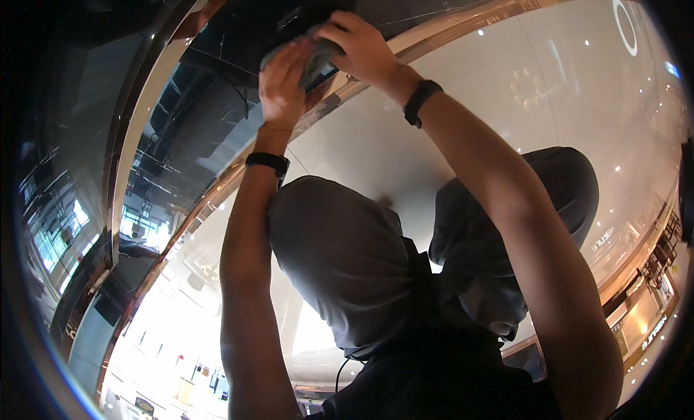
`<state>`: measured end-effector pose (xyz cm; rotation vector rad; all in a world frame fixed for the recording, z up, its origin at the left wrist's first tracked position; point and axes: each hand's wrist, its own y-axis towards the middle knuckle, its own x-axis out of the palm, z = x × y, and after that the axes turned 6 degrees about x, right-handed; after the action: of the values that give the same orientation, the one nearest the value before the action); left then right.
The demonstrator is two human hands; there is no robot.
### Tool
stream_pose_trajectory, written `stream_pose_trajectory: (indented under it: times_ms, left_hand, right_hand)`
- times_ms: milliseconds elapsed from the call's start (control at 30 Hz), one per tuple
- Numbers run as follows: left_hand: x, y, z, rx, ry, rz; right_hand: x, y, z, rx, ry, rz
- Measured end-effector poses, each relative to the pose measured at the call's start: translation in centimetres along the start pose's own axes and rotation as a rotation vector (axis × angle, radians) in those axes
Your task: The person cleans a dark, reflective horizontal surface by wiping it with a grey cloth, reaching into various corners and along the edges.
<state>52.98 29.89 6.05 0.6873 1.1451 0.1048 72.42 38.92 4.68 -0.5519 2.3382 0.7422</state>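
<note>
Both bare hands are raised close together at the upper middle, over dark, glossy, veined stone. My left hand (282,84), with a black band on its wrist, is bent around a blurred grey item (323,54), perhaps a cloth. From the other side my right hand (360,48), also with a black wristband, has its fingers on the top of the same item. Motion blur and the fingers hide most of its shape. Below the hands are the person's own bent knees in dark trousers (339,263).
A glossy light tiled floor (488,105) reflects ceiling lights. Brown and cream stone strips (428,43) edge the dark stone (217,89). Dark reflective panels (65,149) stand at the left, with a thin dark loop (245,105) near my left hand.
</note>
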Motion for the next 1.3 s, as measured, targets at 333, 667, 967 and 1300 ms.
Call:
stream_pose_trajectory:
  times_ms: [333,667,967,1300]
  left_hand:
    - [3.0,-4.8,2.4,-0.003,-0.134,-0.246]
    - [4.5,-7.6,2.8,-0.263,-0.200,-0.226]
    - [4.4,-7.5,4.8,-0.444,-0.265,-0.155]
    - [3.6,-7.5,5.2,-0.430,-0.251,-0.252]
  right_hand:
    - [1.3,-6.3,0.5,0.187,-0.038,-0.148]
    - [2.0,-5.8,0.0,0.287,-0.075,-0.291]
    - [3.2,-5.9,-0.1,0.316,-0.114,-0.194]
    - [2.4,-6.2,-0.5,0.343,-0.128,-0.275]
